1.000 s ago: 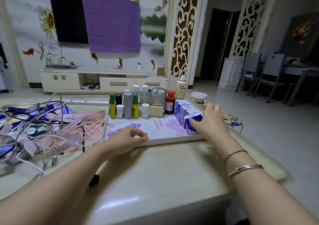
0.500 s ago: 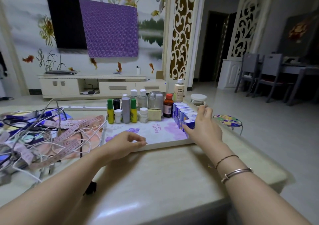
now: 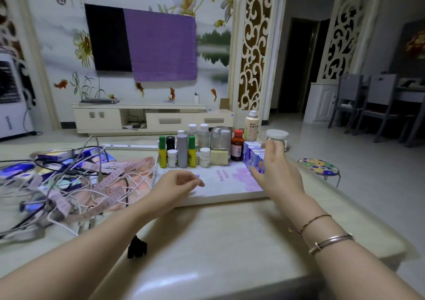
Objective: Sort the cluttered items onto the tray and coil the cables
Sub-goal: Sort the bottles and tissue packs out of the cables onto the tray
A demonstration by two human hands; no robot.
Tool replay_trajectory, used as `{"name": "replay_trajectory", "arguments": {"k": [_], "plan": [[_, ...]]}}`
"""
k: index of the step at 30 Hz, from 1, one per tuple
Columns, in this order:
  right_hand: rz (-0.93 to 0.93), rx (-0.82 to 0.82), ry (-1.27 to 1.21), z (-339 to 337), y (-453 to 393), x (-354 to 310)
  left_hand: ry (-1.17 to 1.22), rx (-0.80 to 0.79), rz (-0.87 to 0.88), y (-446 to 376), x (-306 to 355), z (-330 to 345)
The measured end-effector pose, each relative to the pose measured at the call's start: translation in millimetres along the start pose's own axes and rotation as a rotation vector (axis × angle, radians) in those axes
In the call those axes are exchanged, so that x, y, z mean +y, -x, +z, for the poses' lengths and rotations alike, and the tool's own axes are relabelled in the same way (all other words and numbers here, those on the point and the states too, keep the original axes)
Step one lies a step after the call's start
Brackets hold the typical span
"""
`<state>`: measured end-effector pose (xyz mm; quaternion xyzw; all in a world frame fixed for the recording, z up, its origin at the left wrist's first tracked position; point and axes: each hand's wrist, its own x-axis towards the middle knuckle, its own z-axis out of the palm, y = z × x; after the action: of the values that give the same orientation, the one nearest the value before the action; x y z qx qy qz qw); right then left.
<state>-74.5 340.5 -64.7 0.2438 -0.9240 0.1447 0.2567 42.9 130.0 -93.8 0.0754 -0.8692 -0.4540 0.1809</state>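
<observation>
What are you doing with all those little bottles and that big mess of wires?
A person is tidying a table. Small bottles already stand in a row at the back of a tray, and the right hand presses against a row of blue boxes at the tray's right side. The left hand rests on the tray's near left part. The cables and a pink measuring tape lie tangled to the left, not yet coiled.

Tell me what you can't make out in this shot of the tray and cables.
Head view only:
- Blue boxes: near end hidden behind the right hand.
- Bottle labels: too small to read.
- Cables: tangled under the tape measure, cut off by the left edge.
- Left hand: curled fingertips hide what they touch on the tray.
</observation>
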Motion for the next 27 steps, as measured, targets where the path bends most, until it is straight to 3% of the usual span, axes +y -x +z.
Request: {"name": "replay_trajectory", "arguments": {"k": [8, 13, 18, 20, 22, 24, 27], "plan": [[-0.258, -0.104, -0.298, 12, 11, -91, -0.166, 0.198, 0.005, 34, -31, -93], [-0.322, -0.122, -0.533, 29, -2, -152, -0.276, 0.464, -0.025, 44, -55, -147], [-0.351, -0.103, -0.705, 45, -12, -199, -0.198, 0.819, -0.004, 57, -69, -201], [-0.352, -0.106, -0.751, 52, -14, -216, -0.228, 0.924, -0.071, 66, -80, -225], [-0.379, -0.118, -0.779, 56, -15, -231, -0.314, 0.813, -0.265, 77, -97, -243], [-0.409, -0.141, -0.806, 60, -14, -245, -0.363, 0.547, -0.420, 88, -112, -249], [-0.431, -0.169, -0.821, 63, -9, -259, -0.376, 0.327, -0.492, 98, -117, -243]]}}
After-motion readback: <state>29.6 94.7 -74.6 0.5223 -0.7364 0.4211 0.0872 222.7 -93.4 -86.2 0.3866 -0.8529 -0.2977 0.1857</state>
